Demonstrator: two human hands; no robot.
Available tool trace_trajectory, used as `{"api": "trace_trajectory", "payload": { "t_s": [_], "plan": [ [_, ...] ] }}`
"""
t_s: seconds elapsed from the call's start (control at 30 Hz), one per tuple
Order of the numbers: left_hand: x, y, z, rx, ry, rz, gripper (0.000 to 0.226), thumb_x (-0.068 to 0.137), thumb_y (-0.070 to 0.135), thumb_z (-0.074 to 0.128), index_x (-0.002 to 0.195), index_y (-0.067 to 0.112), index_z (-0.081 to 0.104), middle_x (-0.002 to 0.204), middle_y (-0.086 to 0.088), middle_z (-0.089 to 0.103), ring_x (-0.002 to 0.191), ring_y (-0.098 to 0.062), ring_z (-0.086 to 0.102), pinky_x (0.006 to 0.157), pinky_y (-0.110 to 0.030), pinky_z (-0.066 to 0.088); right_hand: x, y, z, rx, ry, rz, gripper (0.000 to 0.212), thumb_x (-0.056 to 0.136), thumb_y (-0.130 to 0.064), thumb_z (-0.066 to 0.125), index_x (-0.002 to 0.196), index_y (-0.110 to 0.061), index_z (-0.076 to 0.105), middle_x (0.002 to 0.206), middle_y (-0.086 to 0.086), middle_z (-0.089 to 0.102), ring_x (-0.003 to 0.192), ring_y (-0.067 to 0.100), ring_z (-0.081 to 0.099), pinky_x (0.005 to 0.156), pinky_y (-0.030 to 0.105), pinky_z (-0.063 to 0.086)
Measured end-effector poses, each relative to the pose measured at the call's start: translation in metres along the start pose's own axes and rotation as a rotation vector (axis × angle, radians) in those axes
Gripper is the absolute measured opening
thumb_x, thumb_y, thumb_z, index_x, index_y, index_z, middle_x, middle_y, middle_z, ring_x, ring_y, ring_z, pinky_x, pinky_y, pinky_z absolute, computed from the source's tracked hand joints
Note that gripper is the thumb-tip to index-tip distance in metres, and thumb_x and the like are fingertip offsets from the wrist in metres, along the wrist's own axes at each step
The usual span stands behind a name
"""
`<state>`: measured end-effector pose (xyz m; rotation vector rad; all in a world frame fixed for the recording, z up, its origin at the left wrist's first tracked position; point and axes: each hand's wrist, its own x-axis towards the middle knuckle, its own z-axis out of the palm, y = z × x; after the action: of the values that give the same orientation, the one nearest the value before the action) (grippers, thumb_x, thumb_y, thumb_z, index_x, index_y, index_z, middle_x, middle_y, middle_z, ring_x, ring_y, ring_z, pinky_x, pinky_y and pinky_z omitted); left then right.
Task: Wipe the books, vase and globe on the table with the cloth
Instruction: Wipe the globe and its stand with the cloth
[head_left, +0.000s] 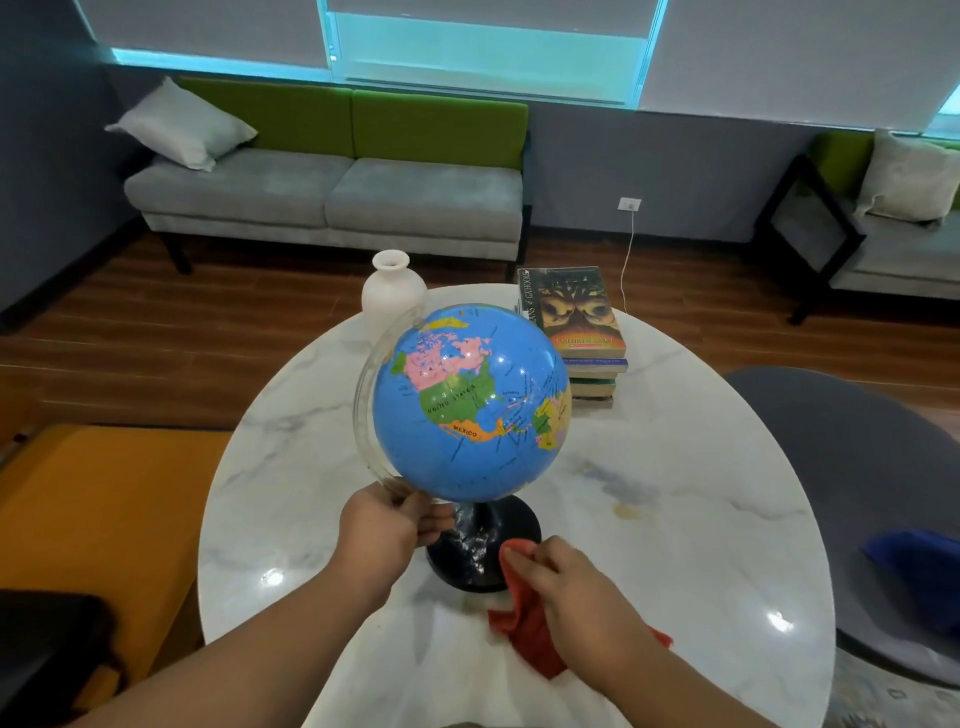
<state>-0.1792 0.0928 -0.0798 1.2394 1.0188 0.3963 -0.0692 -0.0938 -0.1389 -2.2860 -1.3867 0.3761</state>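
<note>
the right hand (576, 597) pinches the red cloth (527, 636) against the black base (483, 551) just ahead-left of it. the left hand (384, 530) grips the clear arc (362, 400), with the globe (470, 402) directly above it on the table (675, 467).

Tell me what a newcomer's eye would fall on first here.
The bright blue globe at the middle of the round marble table, steadied by the left hand at its clear arc. Next, the red cloth gripped by the right hand at the globe's black base; a white vase and stacked books stand behind.
</note>
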Motion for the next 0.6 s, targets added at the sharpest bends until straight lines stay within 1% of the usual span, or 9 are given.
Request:
{"api": "trace_trajectory", "payload": {
  "t_s": [0.07,0.13,0.2,0.23,0.3,0.37,0.4,0.47,0.6],
  "plan": [
    [0.0,-0.001,0.0,-0.01,0.006,-0.001,0.013,0.095,0.007,0.054,0.097,-0.004,0.061,0.068,-0.011,0.073,0.065,-0.022,0.072,0.059,-0.026,0.055,-0.002,0.009,0.002,-0.058,0.057,0.095,0.034,0.086,-0.063,0.051,0.085,-0.031,0.061,0.093,-0.002,0.063,0.079,0.005,0.063,0.08,0.031,0.051],
    [0.001,-0.001,0.0,-0.021,0.015,-0.004,0.013,0.096,0.006,0.052,0.097,-0.004,0.06,0.067,-0.01,0.073,0.065,-0.021,0.072,0.06,-0.026,0.055,-0.002,0.006,0.006,-0.051,-0.03,-0.022,0.033,0.093,-0.048,0.033,0.12,-0.052,0.051,0.113,-0.009,0.055,0.102,0.007,0.056,0.097,0.029,0.046],
    [0.002,-0.001,-0.001,-0.033,0.013,-0.004,0.013,0.096,0.006,0.052,0.097,-0.004,0.06,0.067,-0.01,0.073,0.065,-0.021,0.072,0.061,-0.028,0.055,-0.008,0.01,0.015,-0.154,-0.124,-0.206,0.056,0.09,-0.03,0.028,0.143,-0.047,0.027,0.126,-0.011,0.045,0.112,0.011,0.048,0.101,0.024,0.04],
    [0.002,-0.001,-0.001,-0.028,0.012,-0.001,0.013,0.096,0.007,0.052,0.097,-0.003,0.06,0.067,-0.01,0.073,0.065,-0.021,0.072,0.062,-0.028,0.055,-0.008,0.012,0.018,-0.111,-0.134,-0.198,0.058,0.09,-0.025,0.03,0.144,-0.045,0.027,0.128,-0.011,0.044,0.113,0.011,0.048,0.101,0.023,0.039],
    [0.002,0.0,0.0,-0.021,0.009,0.006,0.012,0.096,0.007,0.053,0.095,-0.002,0.061,0.068,-0.01,0.073,0.066,-0.021,0.072,0.064,-0.029,0.056,0.0,0.008,0.012,0.038,0.0,-0.046,0.04,0.096,-0.029,0.036,0.128,-0.05,0.048,0.122,-0.012,0.053,0.11,0.006,0.053,0.102,0.022,0.04],
    [0.002,-0.001,-0.001,-0.012,0.016,0.013,0.012,0.096,0.007,0.053,0.094,-0.002,0.061,0.067,-0.01,0.073,0.065,-0.021,0.072,0.064,-0.029,0.057,0.01,0.007,0.0,0.09,0.016,0.214,0.018,0.095,-0.05,0.049,0.1,-0.043,0.064,0.098,-0.009,0.06,0.09,0.004,0.059,0.09,0.023,0.045],
    [0.002,-0.002,-0.001,0.0,0.02,0.021,0.012,0.096,0.007,0.053,0.093,-0.002,0.061,0.067,-0.01,0.073,0.065,-0.021,0.072,0.063,-0.028,0.057,0.012,0.011,-0.002,0.114,-0.002,0.258,0.023,0.094,-0.048,0.051,0.109,-0.038,0.065,0.094,-0.007,0.056,0.083,0.005,0.056,0.084,0.02,0.043],
    [0.003,-0.003,-0.002,0.037,0.023,0.053,0.013,0.095,0.007,0.054,0.092,-0.002,0.063,0.067,-0.01,0.073,0.065,-0.021,0.072,0.061,-0.026,0.057,0.016,0.015,-0.01,0.103,-0.057,0.34,0.042,0.099,-0.022,0.046,0.14,-0.028,0.046,0.1,-0.004,0.046,0.088,0.006,0.048,0.081,0.012,0.033],
    [0.002,-0.006,-0.006,0.049,0.053,0.081,0.011,0.091,0.003,0.058,0.086,-0.003,0.065,0.068,-0.013,0.072,0.067,-0.026,0.072,0.061,-0.027,0.059,0.027,0.009,-0.031,0.4,0.106,0.475,0.049,0.095,-0.004,0.045,0.134,-0.034,0.05,0.107,0.0,0.051,0.101,0.011,0.052,0.082,0.01,0.031]
  ]
}}
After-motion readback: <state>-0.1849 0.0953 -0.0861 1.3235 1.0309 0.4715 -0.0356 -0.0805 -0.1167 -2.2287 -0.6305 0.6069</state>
